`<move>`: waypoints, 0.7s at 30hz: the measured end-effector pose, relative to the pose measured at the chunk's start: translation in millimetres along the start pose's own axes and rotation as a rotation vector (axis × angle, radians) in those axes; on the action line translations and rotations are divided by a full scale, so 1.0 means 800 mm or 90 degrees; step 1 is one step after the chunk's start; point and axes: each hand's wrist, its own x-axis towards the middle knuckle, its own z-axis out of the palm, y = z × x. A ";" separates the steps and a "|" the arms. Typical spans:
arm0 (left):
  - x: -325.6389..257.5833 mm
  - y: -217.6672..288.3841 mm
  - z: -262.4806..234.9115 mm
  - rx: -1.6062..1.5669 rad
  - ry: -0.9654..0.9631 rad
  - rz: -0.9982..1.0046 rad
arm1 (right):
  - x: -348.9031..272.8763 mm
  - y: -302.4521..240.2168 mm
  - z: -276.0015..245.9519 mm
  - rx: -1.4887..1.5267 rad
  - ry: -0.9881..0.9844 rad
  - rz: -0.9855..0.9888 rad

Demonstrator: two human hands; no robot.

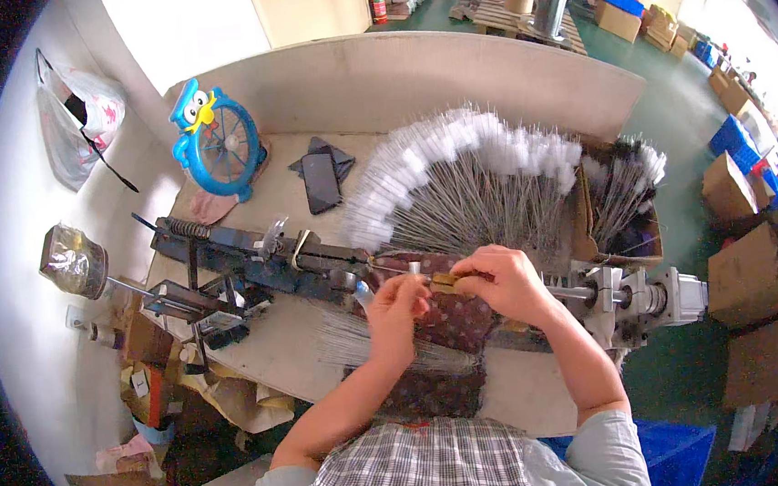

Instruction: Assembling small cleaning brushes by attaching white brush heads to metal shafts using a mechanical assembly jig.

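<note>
My right hand (502, 280) is closed around a small brass-coloured piece (444, 282) over the middle of the bench machine. Close to its left, my left hand (398, 313) is pinched shut; whatever lies between those fingertips is too small to make out. Just beyond the left fingertips is a thin metal rod (391, 267) at the machine's dark rail (267, 260). Under both hands lies a dark patterned cloth (455, 322). Loose thin wires (342, 338) spread beside my left forearm. Behind the hands, many white-tipped wire brushes (465, 159) lie in a wide fan.
To the right, a shaft runs into a motor (683, 297). A cardboard box (622, 247) holds darker brushes. At the back left stand a blue duck-shaped fan (217, 147) and a phone (321, 182). A low panel (394, 73) edges the table. Cartons (752, 274) line the right.
</note>
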 end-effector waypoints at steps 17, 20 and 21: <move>0.002 0.035 -0.022 -0.041 -0.050 -0.140 | 0.065 -0.024 0.063 0.027 -0.058 0.133; 0.004 0.035 -0.022 -0.199 -0.013 -0.124 | 0.057 -0.031 0.071 -0.092 0.041 0.053; 0.006 0.029 -0.022 -0.225 0.009 -0.125 | 0.054 -0.040 0.072 -0.089 0.037 0.054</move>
